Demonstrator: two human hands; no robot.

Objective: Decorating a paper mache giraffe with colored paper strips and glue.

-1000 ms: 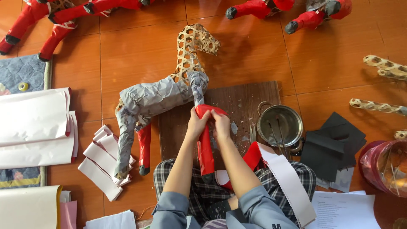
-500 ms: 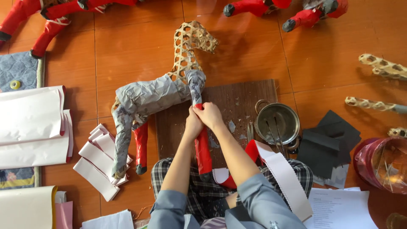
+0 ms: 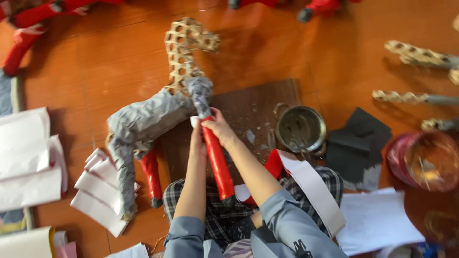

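Woven horse frame (image 3: 158, 110) on its side — grey-papered body, red-wrapped foreleg (image 3: 217, 160)

No packages, labels, signs or screens show anywhere on this floor — from twelve o'clock round to six, only loose plain paper and craft pieces.

One woven animal frame (image 3: 158, 110), half papered grey. Two of its legs wrapped red, two grey. Two hands: left hand (image 3: 197, 138), right hand (image 3: 221, 129). One metal pot (image 3: 301, 128). One dark board (image 3: 253, 107). One red bowl (image 3: 423, 160). Three bare woven legs at right (image 3: 416, 53).
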